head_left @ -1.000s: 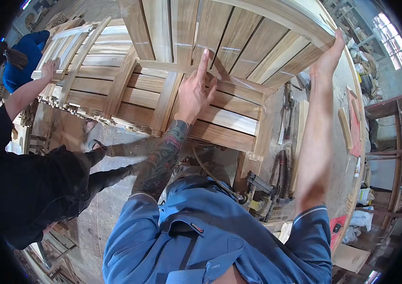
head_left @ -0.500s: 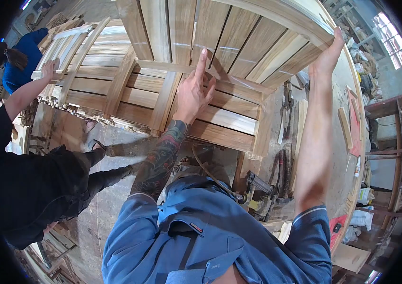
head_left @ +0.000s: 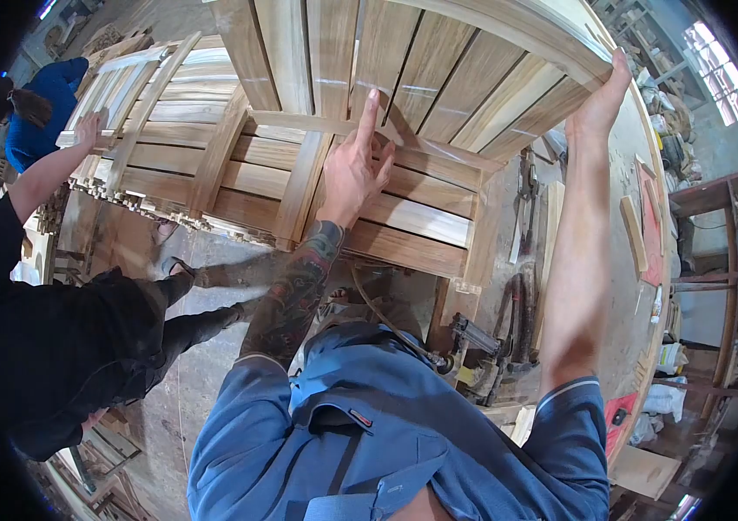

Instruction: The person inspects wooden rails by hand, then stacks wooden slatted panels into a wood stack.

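Observation:
A slatted wooden panel [head_left: 421, 65] stands tilted up before me, its lower rail over another slatted panel [head_left: 425, 213] lying flat. At that lower rail is my left hand [head_left: 353, 178]. Its index finger is stretched upward over the slats, with the thumb apart and the other fingers partly hidden; I see nothing held in it. My right hand [head_left: 596, 104] grips the outer corner of the tilted panel's frame, most of its fingers hidden behind the wood. Light streaks and a hand's shadow fall across the slats.
Stacked slatted panels [head_left: 178, 130] extend to the left. A co-worker in black [head_left: 82, 347] rests a hand [head_left: 89, 128] on them; another person in blue [head_left: 43, 104] is behind. Clamps [head_left: 521, 304] and a pneumatic tool [head_left: 473, 334] lie near my right arm. Shelves [head_left: 725, 278] stand far right.

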`<state>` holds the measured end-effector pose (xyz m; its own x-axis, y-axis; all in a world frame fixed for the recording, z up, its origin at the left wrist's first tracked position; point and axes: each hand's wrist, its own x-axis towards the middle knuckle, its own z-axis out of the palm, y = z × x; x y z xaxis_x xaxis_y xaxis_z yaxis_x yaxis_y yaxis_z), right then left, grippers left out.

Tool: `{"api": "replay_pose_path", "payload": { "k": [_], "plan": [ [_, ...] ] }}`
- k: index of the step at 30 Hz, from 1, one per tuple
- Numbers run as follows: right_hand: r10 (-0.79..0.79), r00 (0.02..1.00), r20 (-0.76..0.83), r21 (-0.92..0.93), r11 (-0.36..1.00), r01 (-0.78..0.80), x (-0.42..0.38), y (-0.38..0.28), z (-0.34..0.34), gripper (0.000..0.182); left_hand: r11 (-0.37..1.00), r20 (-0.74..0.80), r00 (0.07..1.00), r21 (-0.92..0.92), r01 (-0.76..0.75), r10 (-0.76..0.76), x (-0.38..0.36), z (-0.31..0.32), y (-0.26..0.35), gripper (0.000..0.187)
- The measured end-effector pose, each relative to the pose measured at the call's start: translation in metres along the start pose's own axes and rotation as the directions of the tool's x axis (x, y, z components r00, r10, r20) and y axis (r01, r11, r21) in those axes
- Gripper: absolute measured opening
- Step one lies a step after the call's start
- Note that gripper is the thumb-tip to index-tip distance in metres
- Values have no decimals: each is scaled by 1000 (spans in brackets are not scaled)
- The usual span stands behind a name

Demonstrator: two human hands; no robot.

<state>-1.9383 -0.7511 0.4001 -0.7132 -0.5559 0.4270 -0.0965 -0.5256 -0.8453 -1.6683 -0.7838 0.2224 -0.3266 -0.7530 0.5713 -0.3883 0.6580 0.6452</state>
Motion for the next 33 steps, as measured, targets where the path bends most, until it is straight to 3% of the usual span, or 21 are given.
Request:
{"api": "replay_pose_path", "payload": {
  "k": [2,4,5,7,13,15,25,27,29,33],
  "plan": [
    [-4,1000,2,-3,1000,4,0,0,-1,53,1000,-7,1000,4,-8,8,0,1,-1,91],
    [-7,999,52,26,1000,6,1,1,-3,74,1000,-15,1000,9,-16,16,0,1,-1,92],
    [-7,999,53,26,1000,6,2,2,-3,74,1000,-13,1000,7,-12,12,0,1,-1,92],
    [-10,1000,-1,-10,1000,10,0,1,0,54,1000,-12,1000,5,-8,8,0,1,-1,92],
    [-8,1000,20,16,1000,7,-2,-1,1,54,1000,-1,1000,29,1,-1,0,-1,2,92],
    [-10,1000,10,5,1000,10,1,1,-1,54,995,36,995,-4,98,-98,0,-1,3,90],
    [11,1000,15,26,1000,-11,-1,-1,0,54,994,32,994,-11,107,-106,-1,0,1,90],
    [0,1000,8,20,1000,0,-4,-3,3,54,1000,-7,1000,21,-1,1,0,1,-1,91],
    [-11,1000,1,14,1000,11,-7,-4,5,55,1000,-9,1000,-1,4,-4,-1,2,-1,91],
    [-78,994,-79,34,996,81,-7,0,8,67,999,11,999,-30,44,-43,-1,1,1,88]
  ]
}}
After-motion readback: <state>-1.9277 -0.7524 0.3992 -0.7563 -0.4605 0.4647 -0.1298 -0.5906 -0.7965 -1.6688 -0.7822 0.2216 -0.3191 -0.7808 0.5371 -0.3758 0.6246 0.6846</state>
